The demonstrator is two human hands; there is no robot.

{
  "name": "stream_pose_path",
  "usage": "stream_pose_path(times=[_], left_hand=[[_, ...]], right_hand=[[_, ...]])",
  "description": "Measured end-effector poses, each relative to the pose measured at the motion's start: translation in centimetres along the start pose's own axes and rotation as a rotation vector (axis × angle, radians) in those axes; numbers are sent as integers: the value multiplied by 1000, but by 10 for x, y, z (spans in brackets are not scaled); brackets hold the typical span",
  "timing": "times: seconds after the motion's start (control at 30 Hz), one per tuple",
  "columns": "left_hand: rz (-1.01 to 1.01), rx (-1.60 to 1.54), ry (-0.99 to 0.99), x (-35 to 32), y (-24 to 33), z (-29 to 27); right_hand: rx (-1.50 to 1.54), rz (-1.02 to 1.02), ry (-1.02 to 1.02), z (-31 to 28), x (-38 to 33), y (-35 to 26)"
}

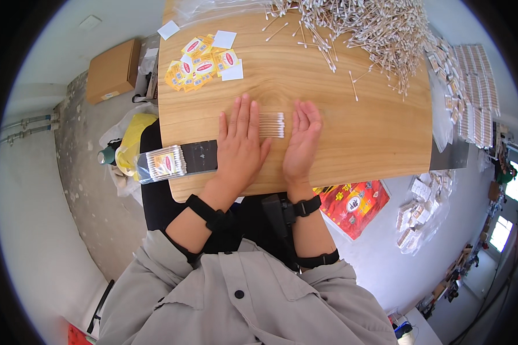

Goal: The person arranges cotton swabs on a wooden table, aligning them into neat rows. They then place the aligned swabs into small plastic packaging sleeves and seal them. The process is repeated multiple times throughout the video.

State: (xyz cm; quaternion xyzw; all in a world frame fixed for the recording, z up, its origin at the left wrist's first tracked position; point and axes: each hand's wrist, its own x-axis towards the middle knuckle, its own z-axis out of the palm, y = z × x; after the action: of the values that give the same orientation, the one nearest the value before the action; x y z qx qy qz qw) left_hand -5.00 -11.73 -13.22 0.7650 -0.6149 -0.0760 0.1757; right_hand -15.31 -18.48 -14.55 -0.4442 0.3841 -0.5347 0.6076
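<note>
A small row of cotton swabs [272,125] lies side by side on the wooden table, white tips to the right. My left hand [240,135] rests flat over their left ends, its fingers stretched away from me, so those ends are hidden. On the other side, my right hand [305,135] stands on its edge near the white tips, a small gap apart from them. Its fingers are extended and slightly curved, with nothing in them. Left of my left hand, a clear bag packed with cotton swabs and a yellow label [164,163] lies at a dark strip [201,156].
A large heap of loose cotton swabs [380,34] covers the table's far right. Yellow and white cards [204,63] lie scattered at the far left. Packed swab bundles [475,92] stand beyond the right edge. A red printed sheet [354,207] and a cardboard box [114,72] are below the table.
</note>
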Motion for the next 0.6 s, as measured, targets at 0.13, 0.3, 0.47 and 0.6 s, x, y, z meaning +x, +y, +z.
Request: stream_pose_path(times=[0.13,0.3,0.47,0.6], left_hand=[[-50,-100,24,-4,-3,-4],[15,27,-15,-7,-1,0],[35,28,-47,-7,-1,0],[15,17,-92,-17,0,-10]], right_hand=[[11,-4,-11,-2,2,1],[30,39,-89,-4,13,15],[74,124,-102,3,11,21],[-110,96,-226,0,3,10]])
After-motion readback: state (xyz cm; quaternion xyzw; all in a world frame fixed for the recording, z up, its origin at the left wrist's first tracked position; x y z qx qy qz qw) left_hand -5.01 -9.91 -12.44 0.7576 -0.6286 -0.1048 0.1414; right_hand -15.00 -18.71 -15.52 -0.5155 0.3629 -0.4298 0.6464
